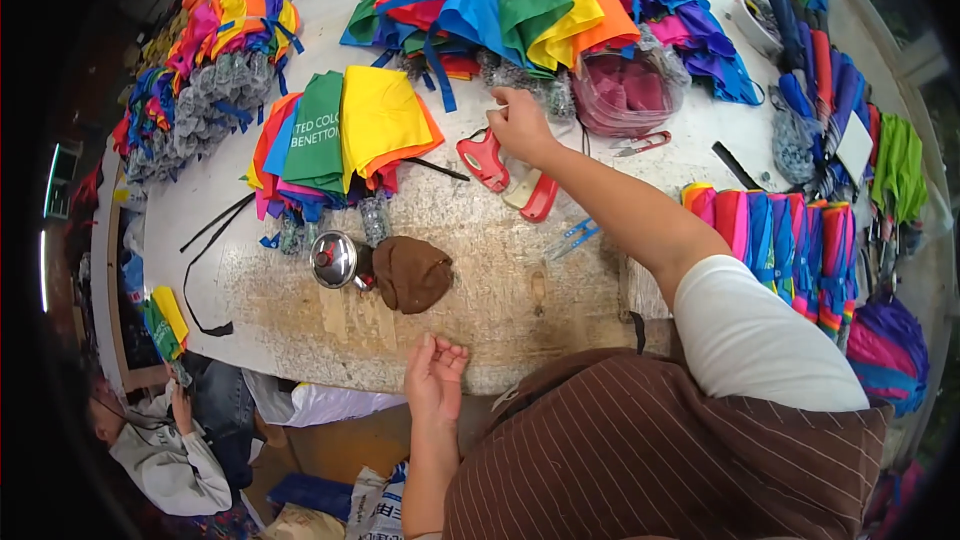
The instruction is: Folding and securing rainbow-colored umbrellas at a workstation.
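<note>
Nothing is being held by the left hand (437, 380); any hold in the curled right hand (522, 127) cannot be told. Beyond it, loose umbrellas (562, 18) are being left unrolled; to its right, rolled umbrellas (760, 230) are being kept.

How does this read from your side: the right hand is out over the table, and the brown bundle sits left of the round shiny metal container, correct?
Not quite: in the head view, the brown bundle sits right of the round shiny metal container. The right hand is indeed out over the table.
</note>
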`<state>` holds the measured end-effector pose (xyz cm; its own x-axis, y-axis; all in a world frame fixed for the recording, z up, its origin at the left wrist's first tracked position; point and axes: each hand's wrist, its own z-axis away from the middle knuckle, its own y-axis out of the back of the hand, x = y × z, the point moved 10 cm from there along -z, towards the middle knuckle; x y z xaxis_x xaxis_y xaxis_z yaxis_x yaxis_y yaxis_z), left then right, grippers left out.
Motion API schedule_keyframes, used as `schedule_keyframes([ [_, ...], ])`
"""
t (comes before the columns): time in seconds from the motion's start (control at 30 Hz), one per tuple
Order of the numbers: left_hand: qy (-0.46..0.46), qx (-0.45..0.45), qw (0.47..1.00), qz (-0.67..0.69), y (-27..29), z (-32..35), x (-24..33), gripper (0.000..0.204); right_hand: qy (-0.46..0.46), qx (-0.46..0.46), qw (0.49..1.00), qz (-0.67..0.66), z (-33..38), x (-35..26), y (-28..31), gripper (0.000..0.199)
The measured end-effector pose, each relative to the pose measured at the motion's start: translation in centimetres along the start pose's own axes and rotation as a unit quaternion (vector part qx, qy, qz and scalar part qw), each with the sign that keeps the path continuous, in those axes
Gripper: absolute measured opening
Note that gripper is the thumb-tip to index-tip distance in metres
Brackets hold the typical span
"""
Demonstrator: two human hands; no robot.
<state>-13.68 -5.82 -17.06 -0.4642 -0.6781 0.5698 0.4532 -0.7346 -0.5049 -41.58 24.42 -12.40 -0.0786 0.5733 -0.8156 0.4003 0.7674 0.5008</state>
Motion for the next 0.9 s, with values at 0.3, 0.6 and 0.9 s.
schedule_keyframes([
  [0.3, -0.236, 0.034, 0.902, -0.361, 0.1, -2.0, 1.5, 0.007, 0.156, -0.149, 0.976, 0.030, -4.7, -7.2, -8.5, 0.026],
  [0.6, -0.479, -0.074, 0.628, -0.609, -4.5, 0.8, 3.2, 0.022, 0.024, -0.244, 0.947, 0.207, -13.1, -6.4, -16.9, 0.040],
  [0.9, -0.504, -0.099, 0.630, -0.582, -4.9, 0.5, 4.1, 0.019, -0.074, -0.105, 0.978, 0.162, -14.3, -1.0, -13.8, 0.046],
])
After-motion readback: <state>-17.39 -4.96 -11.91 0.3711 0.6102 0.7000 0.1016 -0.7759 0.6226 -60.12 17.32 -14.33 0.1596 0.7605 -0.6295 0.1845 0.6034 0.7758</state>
